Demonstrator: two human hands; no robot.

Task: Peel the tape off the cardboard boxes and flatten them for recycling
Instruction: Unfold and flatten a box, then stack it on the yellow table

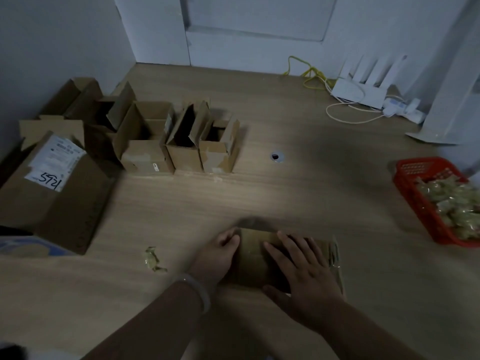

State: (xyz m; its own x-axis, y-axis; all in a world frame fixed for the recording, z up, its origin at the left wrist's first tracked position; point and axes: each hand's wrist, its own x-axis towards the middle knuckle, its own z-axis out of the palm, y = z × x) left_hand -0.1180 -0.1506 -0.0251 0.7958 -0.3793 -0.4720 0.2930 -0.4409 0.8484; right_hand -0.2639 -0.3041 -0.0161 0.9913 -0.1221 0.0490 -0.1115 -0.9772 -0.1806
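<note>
A small cardboard box (253,258) lies on the wooden floor near the bottom centre, seemingly pressed down. My left hand (218,255) holds its left edge with curled fingers. My right hand (301,271) lies flat on top of it, fingers spread. A strip of peeled tape (333,253) shows at the box's right edge. A crumpled wad of tape (153,259) lies on the floor to the left.
Several open cardboard boxes (181,141) stand in a row at the back left, a larger labelled box (52,188) in front of them. A red basket (420,201) full of tape scraps sits at the right. A router (358,92) and cables lie by the wall.
</note>
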